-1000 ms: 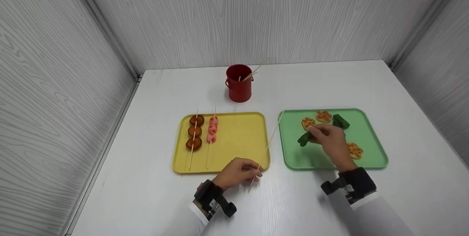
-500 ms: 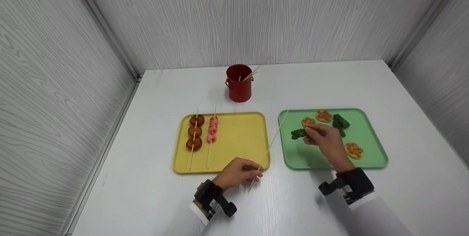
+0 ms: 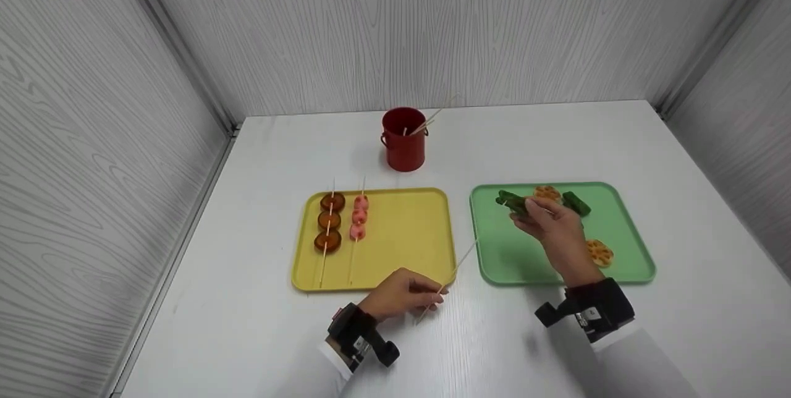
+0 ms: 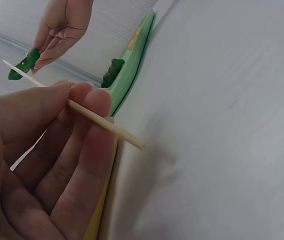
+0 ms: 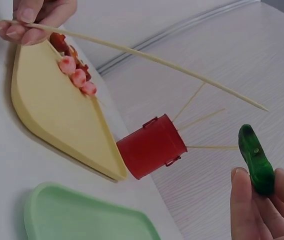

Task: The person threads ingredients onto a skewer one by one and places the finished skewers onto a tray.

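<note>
In the head view my left hand [image 3: 405, 294], by the near right corner of the yellow tray [image 3: 411, 249], pinches a bamboo skewer [image 5: 147, 56] near its blunt end. Its thumb and fingertips close on the stick in the left wrist view. Above the green tray [image 3: 503, 265], my right hand [image 3: 553, 231] pinches a green pepper piece [image 5: 256, 160] between thumb and fingers. A small hole shows in its side. The skewer's pointed tip stands apart from the pepper piece in the right wrist view.
Lotus root slices [image 3: 598, 253] and another green piece [image 3: 576, 203] lie on the green tray. Skewered brown rounds [image 3: 329, 220] and a skewer of pink pieces [image 3: 359, 217] lie on the yellow tray. Behind stands a red bucket [image 3: 405, 148] with several skewers.
My right hand, still pinching the pepper piece, has shifted slightly, and the piece sits farther from me. The skewer in my left hand has tilted and looks shorter in the head view.
</note>
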`<act>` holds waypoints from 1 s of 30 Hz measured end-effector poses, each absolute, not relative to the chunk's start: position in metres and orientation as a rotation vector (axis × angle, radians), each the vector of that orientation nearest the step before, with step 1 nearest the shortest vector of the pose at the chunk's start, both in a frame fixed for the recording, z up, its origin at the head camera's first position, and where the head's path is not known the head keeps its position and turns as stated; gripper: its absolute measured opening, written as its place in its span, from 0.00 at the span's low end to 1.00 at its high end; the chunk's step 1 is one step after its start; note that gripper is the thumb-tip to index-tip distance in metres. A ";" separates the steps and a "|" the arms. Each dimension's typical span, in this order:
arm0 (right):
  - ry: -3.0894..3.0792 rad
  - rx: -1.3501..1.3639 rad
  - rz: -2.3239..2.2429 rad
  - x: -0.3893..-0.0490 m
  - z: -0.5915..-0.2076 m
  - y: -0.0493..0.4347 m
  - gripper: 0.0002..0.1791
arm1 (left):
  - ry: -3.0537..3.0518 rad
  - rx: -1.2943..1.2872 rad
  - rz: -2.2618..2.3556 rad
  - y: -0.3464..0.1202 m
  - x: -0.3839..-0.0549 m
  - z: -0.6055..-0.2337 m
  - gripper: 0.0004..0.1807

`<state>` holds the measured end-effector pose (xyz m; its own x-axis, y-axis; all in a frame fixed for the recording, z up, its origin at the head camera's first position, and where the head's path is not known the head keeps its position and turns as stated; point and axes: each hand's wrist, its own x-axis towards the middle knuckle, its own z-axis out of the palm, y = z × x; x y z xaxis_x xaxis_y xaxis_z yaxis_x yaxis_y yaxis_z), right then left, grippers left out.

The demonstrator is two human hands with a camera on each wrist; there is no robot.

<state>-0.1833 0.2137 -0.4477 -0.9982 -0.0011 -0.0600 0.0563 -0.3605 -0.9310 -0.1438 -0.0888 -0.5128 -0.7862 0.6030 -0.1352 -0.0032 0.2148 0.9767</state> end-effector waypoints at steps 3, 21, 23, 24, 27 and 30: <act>1.679 0.112 -2.596 -0.183 -0.447 0.214 0.07 | 1.994 0.539 1.612 -0.088 -0.143 -0.512 0.10; 1.650 0.117 -2.616 -0.181 -0.445 0.210 0.05 | 2.032 0.525 1.571 -0.088 -0.145 -0.516 0.10; 1.697 0.087 -2.605 -0.180 -0.446 0.210 0.06 | 2.037 0.522 1.567 -0.087 -0.145 -0.516 0.10; 1.719 0.075 -2.600 -0.179 -0.446 0.210 0.06 | 2.043 0.520 1.563 -0.087 -0.145 -0.516 0.10; 1.764 0.055 -2.590 -0.179 -0.447 0.209 0.07 | 2.056 0.522 1.554 -0.086 -0.145 -0.515 0.10; 1.783 0.046 -2.594 -0.179 -0.447 0.209 0.08 | 2.056 0.516 1.556 -0.086 -0.145 -0.515 0.10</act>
<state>-0.1791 0.2085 -0.4468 -0.9995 0.0219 -0.0206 0.0114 -0.3582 -0.9336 -0.1451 -0.0857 -0.5147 -0.8000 0.5768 -0.1653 -0.0024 0.2724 0.9622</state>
